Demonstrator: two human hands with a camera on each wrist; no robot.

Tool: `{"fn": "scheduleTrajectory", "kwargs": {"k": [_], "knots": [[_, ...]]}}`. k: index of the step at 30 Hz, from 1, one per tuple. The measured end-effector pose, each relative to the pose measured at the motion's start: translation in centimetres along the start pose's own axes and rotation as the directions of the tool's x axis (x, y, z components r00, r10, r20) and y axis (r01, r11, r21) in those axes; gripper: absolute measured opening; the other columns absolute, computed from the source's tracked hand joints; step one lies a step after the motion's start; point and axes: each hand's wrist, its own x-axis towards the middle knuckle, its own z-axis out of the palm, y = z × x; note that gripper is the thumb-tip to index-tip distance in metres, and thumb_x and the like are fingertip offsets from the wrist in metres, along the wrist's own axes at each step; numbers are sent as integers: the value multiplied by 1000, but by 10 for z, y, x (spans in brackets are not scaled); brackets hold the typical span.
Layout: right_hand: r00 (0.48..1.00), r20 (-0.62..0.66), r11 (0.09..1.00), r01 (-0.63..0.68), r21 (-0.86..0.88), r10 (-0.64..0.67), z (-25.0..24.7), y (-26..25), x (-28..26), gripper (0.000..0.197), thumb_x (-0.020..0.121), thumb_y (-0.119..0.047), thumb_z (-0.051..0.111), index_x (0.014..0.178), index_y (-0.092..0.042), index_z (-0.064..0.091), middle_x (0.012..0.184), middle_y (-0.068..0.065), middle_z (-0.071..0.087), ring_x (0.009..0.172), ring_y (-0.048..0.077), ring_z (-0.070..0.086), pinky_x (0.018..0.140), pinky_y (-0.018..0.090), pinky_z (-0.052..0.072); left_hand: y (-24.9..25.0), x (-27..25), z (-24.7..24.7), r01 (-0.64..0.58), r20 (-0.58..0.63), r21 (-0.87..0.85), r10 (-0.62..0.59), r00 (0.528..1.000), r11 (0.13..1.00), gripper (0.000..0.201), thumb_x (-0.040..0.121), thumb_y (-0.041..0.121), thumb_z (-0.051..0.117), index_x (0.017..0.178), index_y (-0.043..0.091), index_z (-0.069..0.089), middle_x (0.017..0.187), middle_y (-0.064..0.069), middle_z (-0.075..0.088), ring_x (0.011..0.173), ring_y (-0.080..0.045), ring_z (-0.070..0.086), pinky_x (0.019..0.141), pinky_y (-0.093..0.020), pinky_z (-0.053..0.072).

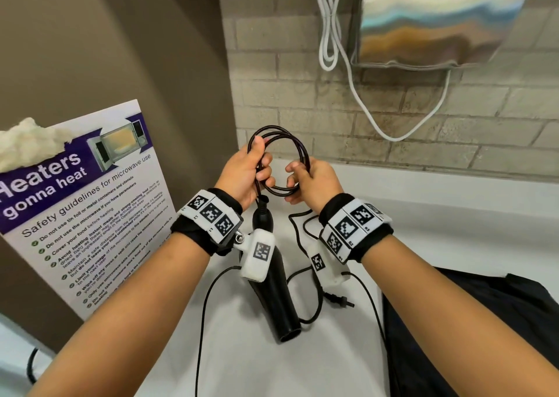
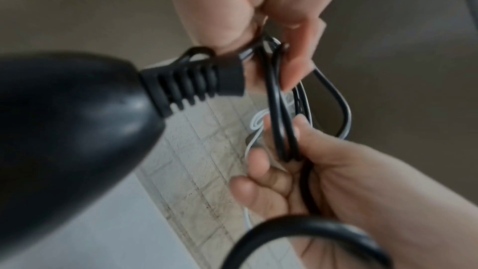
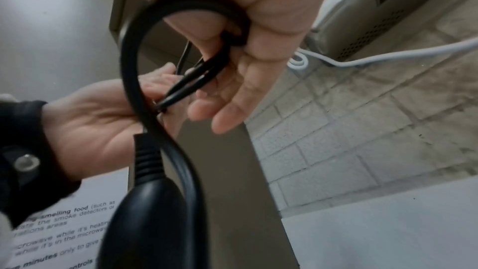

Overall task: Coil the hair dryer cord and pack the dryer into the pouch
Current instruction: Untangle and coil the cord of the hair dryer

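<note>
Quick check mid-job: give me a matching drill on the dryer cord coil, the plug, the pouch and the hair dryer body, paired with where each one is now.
Things:
1. cord coil
2. plug
3. black pouch
4. hair dryer

Places:
A. lying on the white counter, on an uncoiled stretch of cord
B. hanging below the left hand, nozzle down
C. held up between the left hand and the right hand
D. on the counter under the right forearm

Pairs: 1-C, 2-A, 3-D, 4-B
</note>
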Motion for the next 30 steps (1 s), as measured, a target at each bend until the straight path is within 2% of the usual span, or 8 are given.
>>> {"fn": "scheduleTrajectory", "kwargs": {"k": [3, 5, 9, 14, 19, 22, 24, 30], "knots": [[1000, -9, 994, 28, -103, -29, 0, 1, 2, 22, 97, -13, 34, 79, -15, 47, 60, 0, 50, 47, 18, 50, 45, 27, 45, -3, -2, 3, -88, -1, 210, 90, 996, 974, 8, 91, 17, 52, 89, 23, 48, 59, 8, 37, 39, -2, 28, 38, -16, 31], [997, -10, 985, 69, -158, -72, 1, 2, 2, 11, 96, -13, 36, 101, -11, 46, 64, -1, 51, 50, 15, 49, 45, 26, 45, -4, -3, 6, -96, -47, 271, 113, 992, 958, 9, 94, 17, 50, 90, 25, 47, 58, 9, 36, 38, -2, 27, 36, -16, 29], [960, -34, 918, 256, -302, -278, 0, 4, 4, 39, 95, -14, 42, 132, -8, 33, 71, -5, 50, 62, 16, 52, 62, 34, 50, -4, -3, 13, -108, -65, 337, 137, 988, 935, 16, 98, 27, 38, 86, 22, 48, 47, 12, 30, 35, -1, 26, 32, -15, 26], [932, -92, 884, 296, -361, -350, -7, 6, 9, 22, 97, -18, 37, 99, -1, 50, 55, -3, 42, 50, 20, 43, 58, 41, 49, -7, -4, 16, -103, -46, 376, 130, 990, 921, 29, 100, 28, 33, 77, 17, 48, 56, 5, 33, 37, -1, 27, 33, -14, 22], [917, -124, 872, 310, -378, -380, -9, 8, 12, 18, 96, -15, 38, 83, -8, 49, 53, -4, 40, 58, 23, 44, 56, 29, 33, -2, -4, 15, 68, 28, 144, -73, 997, 987, 40, 100, 36, 28, 67, 15, 40, 37, 11, 26, 29, -3, 19, 33, -12, 17], [954, -40, 926, 279, -254, -298, -10, 15, 8, 7, 94, -18, 46, 94, -11, 49, 59, -2, 49, 47, 9, 47, 42, 23, 41, 3, -4, 8, 160, 83, 19, -161, 983, 987, 42, 100, 37, 26, 64, 18, 36, 35, 10, 24, 27, -3, 17, 33, -12, 14], [987, 48, 974, 156, -165, -150, -14, 22, 4, 19, 88, -19, 57, 102, -16, 46, 71, -3, 55, 53, 10, 54, 43, 24, 46, 5, -4, 2, 180, 89, -34, -176, 980, 983, 42, 99, 38, 25, 64, 19, 35, 35, 9, 25, 26, -2, 17, 31, -12, 13], [976, 204, 994, 94, -64, -79, -31, 36, -2, 19, 92, -8, 49, 80, -21, 55, 71, -2, 63, 49, 2, 58, 48, 16, 46, 8, -3, -7, 212, 84, -16, -210, 974, 977, 42, 99, 39, 26, 63, 19, 35, 36, 9, 26, 25, -1, 17, 29, -11, 11]]}}
